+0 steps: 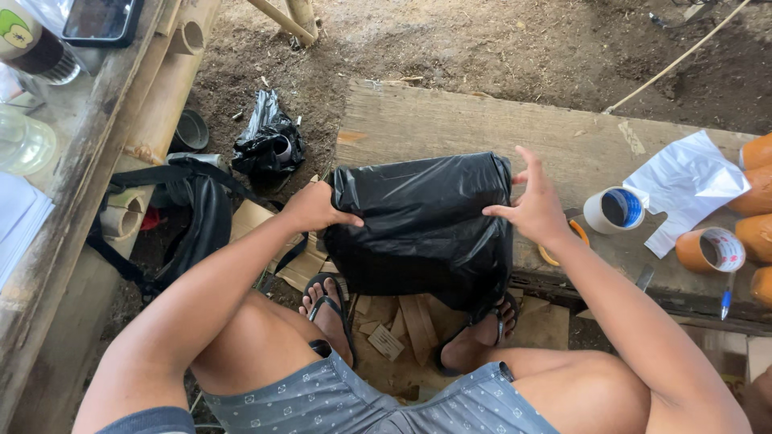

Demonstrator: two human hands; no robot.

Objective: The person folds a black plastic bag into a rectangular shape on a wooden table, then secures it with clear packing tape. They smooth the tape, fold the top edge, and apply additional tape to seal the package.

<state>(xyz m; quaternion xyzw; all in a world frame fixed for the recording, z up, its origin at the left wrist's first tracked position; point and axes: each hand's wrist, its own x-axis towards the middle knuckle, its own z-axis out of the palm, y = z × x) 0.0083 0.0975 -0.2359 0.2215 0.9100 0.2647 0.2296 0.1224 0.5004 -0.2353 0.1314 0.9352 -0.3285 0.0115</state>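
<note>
black plastic-wrapped bundle (422,229), contents hidden, left grip (315,207) pinching its edge, right grip (535,207) splayed open against it

The person wears grey-blue shorts (362,402) with a small pale square pattern. Black flip-flops (330,309) are on both feet. Arms are bare.

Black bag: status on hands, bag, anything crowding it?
Left hand pinching black bag at its left edge. Right hand open, fingertips on right edge. Bag on plank edge; tape roll close right, apart.
</note>
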